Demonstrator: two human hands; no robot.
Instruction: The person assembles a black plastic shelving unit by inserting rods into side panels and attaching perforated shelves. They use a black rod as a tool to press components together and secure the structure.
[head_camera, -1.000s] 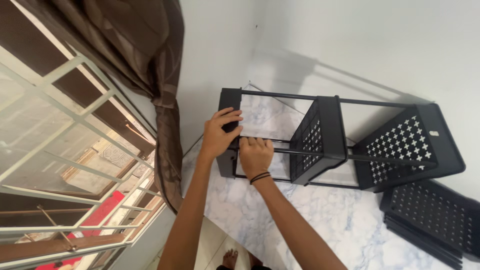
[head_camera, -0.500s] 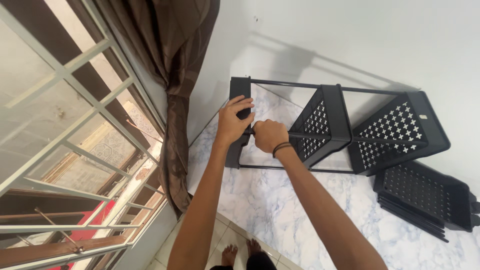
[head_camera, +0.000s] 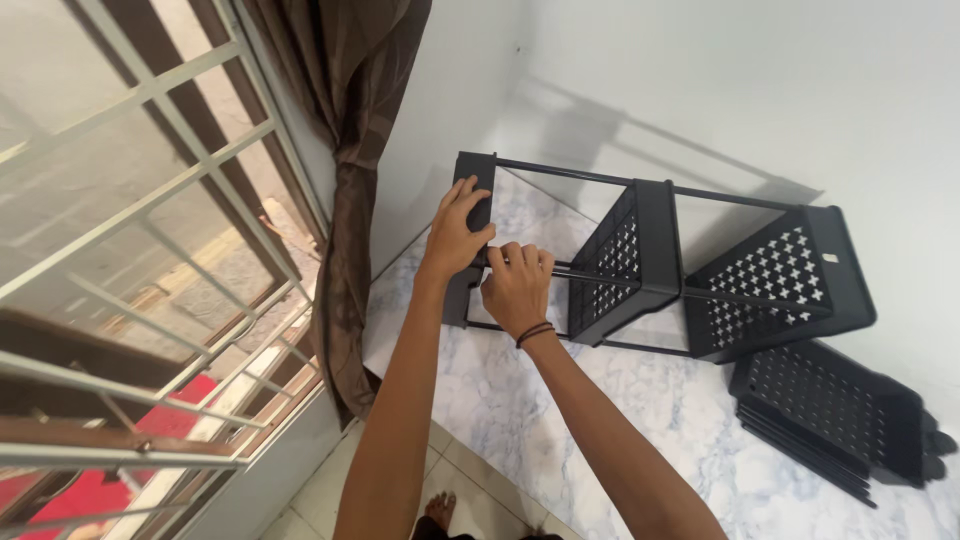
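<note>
A black plastic shelf rack (head_camera: 640, 255) lies on its side on a marble-patterned surface (head_camera: 620, 420). It has perforated trays and thin black poles. My left hand (head_camera: 455, 232) grips the end tray (head_camera: 478, 185) at the rack's left end. My right hand (head_camera: 517, 285), with a dark band at the wrist, is closed around a black pole (head_camera: 585, 272) right beside that end tray. A second perforated tray (head_camera: 775, 280) sits further right on the poles.
A stack of loose black perforated trays (head_camera: 835, 415) lies at the right. A brown curtain (head_camera: 345, 190) hangs at the left beside a barred window (head_camera: 130, 250). White walls (head_camera: 720, 90) close the corner behind the rack. Tiled floor (head_camera: 330, 500) shows below.
The view has shifted, so the rack sits higher and further right in frame. Both hands stay at the rack's left end, the left on the end tray, the right on the pole.
</note>
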